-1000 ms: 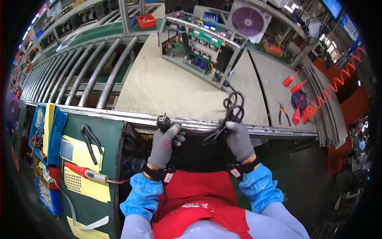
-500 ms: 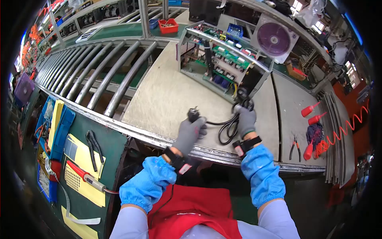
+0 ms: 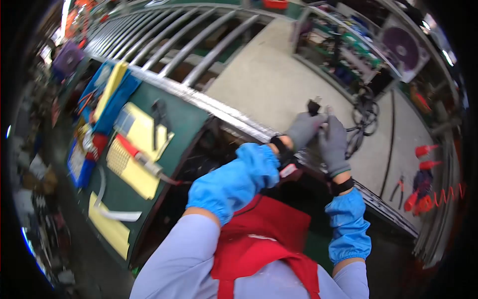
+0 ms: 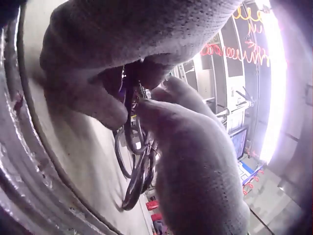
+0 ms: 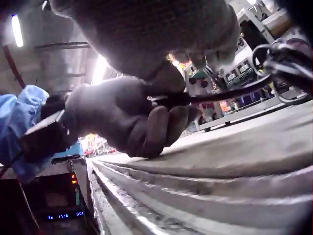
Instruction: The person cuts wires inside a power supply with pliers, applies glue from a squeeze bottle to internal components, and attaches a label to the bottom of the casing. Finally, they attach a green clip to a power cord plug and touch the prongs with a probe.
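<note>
My gloved left hand (image 3: pixel 304 130) grips the black plug (image 3: pixel 313 106) of a power cord, its prongs pointing away from me over the bench. Close beside it is my gloved right hand (image 3: pixel 333 142), fingers bent towards the plug, with a small pale blurred spot at their tips; whether they pinch anything I cannot tell. The cord's black coil (image 3: pixel 365 117) lies on the bench right of my hands, by the open-framed electronics unit (image 3: pixel 348 50). In the right wrist view, a stretch of cord (image 5: pixel 230 92) runs from the left hand towards the coil.
Metal rollers (image 3: pixel 199 45) stretch to the back left. On the green side table (image 3: pixel 186 117) are yellow sheets, a red-handled tool (image 3: pixel 134 149) and a blue bin (image 3: pixel 117 97). Pliers (image 3: pixel 397 192) and red bottles (image 3: pixel 427 150) lie at the right.
My right hand has let go of the cord's coil and come left to the plug. The left hand still grips the plug. The head view has swung left.
</note>
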Available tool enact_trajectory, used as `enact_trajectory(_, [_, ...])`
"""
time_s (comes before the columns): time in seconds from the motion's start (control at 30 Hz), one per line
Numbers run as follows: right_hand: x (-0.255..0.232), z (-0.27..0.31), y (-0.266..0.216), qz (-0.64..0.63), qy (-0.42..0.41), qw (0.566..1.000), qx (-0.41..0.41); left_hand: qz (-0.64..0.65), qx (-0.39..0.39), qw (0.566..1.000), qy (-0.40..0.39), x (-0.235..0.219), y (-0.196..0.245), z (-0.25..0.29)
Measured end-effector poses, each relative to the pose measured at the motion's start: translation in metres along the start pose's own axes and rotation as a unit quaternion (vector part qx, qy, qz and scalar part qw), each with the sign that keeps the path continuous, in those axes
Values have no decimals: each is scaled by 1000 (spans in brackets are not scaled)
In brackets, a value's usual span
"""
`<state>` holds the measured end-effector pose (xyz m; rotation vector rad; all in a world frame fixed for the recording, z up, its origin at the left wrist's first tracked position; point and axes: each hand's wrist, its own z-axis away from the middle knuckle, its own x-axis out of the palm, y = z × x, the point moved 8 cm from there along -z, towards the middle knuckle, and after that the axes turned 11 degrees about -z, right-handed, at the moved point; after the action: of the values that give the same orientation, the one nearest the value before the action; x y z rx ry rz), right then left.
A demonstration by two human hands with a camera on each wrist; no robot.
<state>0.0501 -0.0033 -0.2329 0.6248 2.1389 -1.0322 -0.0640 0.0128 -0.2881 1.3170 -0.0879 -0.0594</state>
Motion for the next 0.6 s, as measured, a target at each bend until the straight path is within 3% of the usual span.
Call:
enact_trajectory(0.07, [24, -6, 17, -59, -51, 995, 65, 1, -26, 1000, -7, -6, -10, 16])
enact_trajectory(0.13, [29, -7, 13, -1, -80, 997, 6, -93, 68, 993, 23, -29, 12, 73])
enact_trajectory(0.17, [27, -7, 7, 11, -81, 997, 10, -158, 132, 973, 105, -46, 7, 98])
enact_trajectory(0.2, [29, -5, 7, -1, -84, 996, 10, -174, 152, 964, 132, -62, -3, 129])
enact_trajectory(0.27, [28, -4, 11, -19, -85, 996, 13, -162, 105, 947, 256, -108, -46, 176])
enact_trajectory(0.3, [27, -3, 9, -16, -81, 996, 16, -239, 113, 901, 344, -142, -68, 194])
enact_trajectory(0.37, [27, -4, 8, -18, -85, 996, 28, -166, -26, 878, 449, -207, -147, 212])
enact_trajectory(0.4, [27, -4, 7, -19, -87, 995, 34, -170, -8, 870, 462, -228, -160, 214])
enact_trajectory(0.43, [27, -4, 8, -17, -88, 995, 37, -321, -34, 825, 463, -250, -172, 210])
enact_trajectory(0.47, [29, -4, 10, -14, -89, 995, 40, -314, -90, 851, 412, -257, -171, 205])
enact_trajectory(0.53, [29, -2, 10, -6, -91, 995, 43, -184, 32, 903, 388, -272, -197, 173])
enact_trajectory(0.6, [29, -2, 7, 5, -93, 995, 42, -200, 34, 921, 333, -270, -188, 161])
